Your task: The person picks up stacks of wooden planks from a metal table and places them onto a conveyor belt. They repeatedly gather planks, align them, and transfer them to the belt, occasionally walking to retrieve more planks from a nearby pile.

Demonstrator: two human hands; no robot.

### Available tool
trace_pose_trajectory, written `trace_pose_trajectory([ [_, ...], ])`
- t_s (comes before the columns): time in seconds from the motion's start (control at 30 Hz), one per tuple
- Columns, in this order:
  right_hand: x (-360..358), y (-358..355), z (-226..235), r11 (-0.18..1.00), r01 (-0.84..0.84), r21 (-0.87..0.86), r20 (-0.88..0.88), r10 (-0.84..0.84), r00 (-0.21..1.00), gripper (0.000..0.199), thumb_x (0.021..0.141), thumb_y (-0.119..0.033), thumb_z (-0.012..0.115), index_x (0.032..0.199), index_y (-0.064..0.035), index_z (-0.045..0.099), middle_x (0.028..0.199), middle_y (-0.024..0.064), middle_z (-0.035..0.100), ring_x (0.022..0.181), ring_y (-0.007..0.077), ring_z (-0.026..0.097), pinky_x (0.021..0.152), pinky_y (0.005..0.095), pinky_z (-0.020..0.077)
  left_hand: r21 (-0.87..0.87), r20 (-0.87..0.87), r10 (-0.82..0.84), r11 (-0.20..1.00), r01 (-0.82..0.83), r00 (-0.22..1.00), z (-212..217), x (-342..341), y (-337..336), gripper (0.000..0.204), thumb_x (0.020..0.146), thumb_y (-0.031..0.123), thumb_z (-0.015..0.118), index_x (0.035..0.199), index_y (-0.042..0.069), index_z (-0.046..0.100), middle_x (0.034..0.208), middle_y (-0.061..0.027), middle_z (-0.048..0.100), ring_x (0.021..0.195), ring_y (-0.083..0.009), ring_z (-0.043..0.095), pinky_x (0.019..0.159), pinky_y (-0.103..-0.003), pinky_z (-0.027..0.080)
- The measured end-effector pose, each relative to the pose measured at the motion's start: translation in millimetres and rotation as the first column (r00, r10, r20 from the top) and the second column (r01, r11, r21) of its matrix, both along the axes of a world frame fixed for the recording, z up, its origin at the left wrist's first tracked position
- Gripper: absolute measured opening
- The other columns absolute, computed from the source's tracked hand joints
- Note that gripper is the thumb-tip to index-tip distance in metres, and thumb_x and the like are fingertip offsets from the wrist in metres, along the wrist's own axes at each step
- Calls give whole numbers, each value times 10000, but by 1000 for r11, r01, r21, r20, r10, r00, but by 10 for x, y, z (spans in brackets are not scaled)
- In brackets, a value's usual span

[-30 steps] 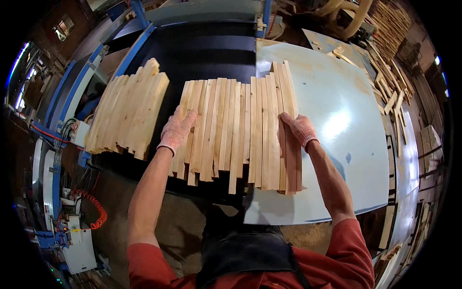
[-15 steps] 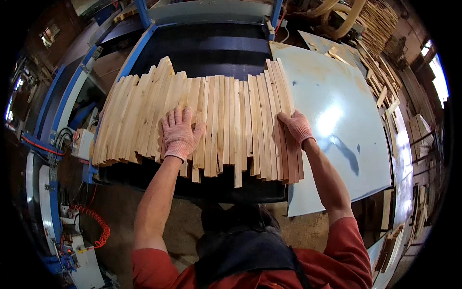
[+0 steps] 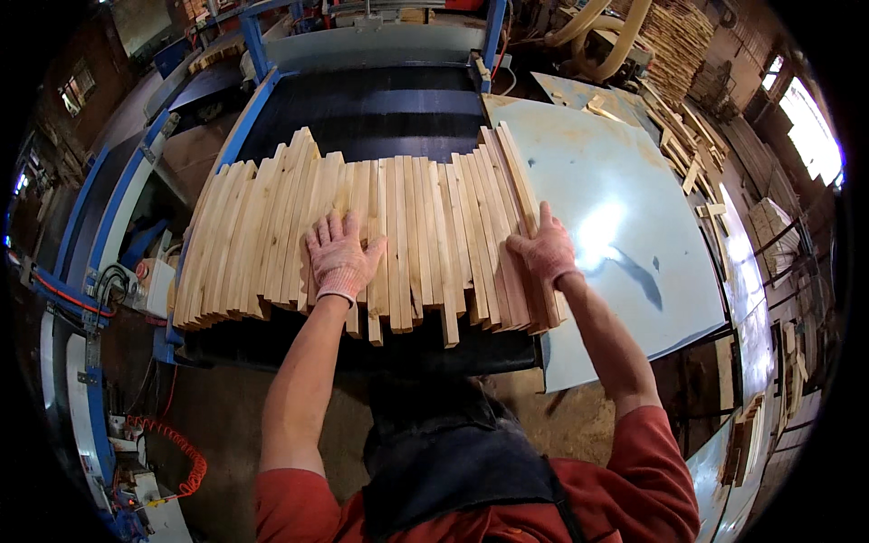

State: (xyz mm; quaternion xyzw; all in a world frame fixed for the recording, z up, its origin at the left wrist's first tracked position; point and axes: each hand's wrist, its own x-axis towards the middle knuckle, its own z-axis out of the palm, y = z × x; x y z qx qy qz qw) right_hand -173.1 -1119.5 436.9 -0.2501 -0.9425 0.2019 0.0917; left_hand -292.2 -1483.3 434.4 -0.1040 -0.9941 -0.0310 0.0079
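A wide row of pale wooden slats (image 3: 362, 244) lies side by side on a black conveyor belt (image 3: 362, 113), their ends uneven. My left hand (image 3: 344, 260), in a pinkish knit glove, lies flat on top near the middle of the row with its fingers spread. At the row's right edge is my right hand (image 3: 548, 249), gloved alike. Its thumb rests over the outermost slats and its forefinger stretches away from me along their side. Several slats at that end are slightly darker and lean apart at their far ends.
To the right, a pale blue-grey metal sheet (image 3: 625, 199) adjoins the belt. Loose wood pieces (image 3: 688, 154) lie beyond it. A blue machine frame (image 3: 249, 122) borders the belt's left side, with a coiled red hose (image 3: 186, 452) low at left.
The view has shifted slightly. My right hand's fingers have straightened along the row's right edge. My left hand stays flat on the slats.
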Motion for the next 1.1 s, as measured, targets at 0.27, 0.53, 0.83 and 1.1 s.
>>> trace_pose_trajectory([
  [0.27, 579, -1587, 149, 733, -655, 182, 39, 660, 750, 885, 881, -451, 828, 1582, -25, 496, 1529, 236, 584, 1471, 422, 511, 1245, 512, 411, 196, 54, -485, 862, 467, 873, 6, 744, -175, 953, 878, 556, 743, 1660, 103, 439, 1759, -200, 328, 1648, -401, 220, 1349, -538, 149],
  [0.53, -173, -1565, 347, 810, -584, -55, 8, 585, 811, 640, 1004, -356, 676, 1549, -48, 545, 1436, 233, 662, 1403, 379, 589, 1219, 472, 436, 74, -45, -359, 930, 361, 932, -130, 1311, 76, 959, 820, 513, 812, 1627, 170, 423, 1710, -131, 394, 1643, -360, 233, 1341, -592, 123],
  [0.83, -2240, -1429, 41, 851, -520, 74, -61, 524, 850, 485, 1068, -362, 591, 1468, -90, 612, 1400, 202, 698, 1370, 384, 609, 1183, 511, 438, 205, -76, -273, 937, 283, 959, -131, 1261, 151, 919, 771, 377, 839, 1575, 98, 491, 1672, -141, 439, 1608, -364, 322, 1353, -551, 150],
  [1.1, -2824, -1471, -3, 869, -472, 146, 72, 467, 882, 518, 1105, -475, 519, 1355, -41, 653, 1368, 208, 714, 1333, 369, 639, 1172, 485, 430, 223, -53, -262, 937, 267, 964, -192, 1215, 197, 1119, 723, 339, 908, 1671, 142, 346, 1713, -130, 387, 1614, -361, 317, 1360, -542, 167],
])
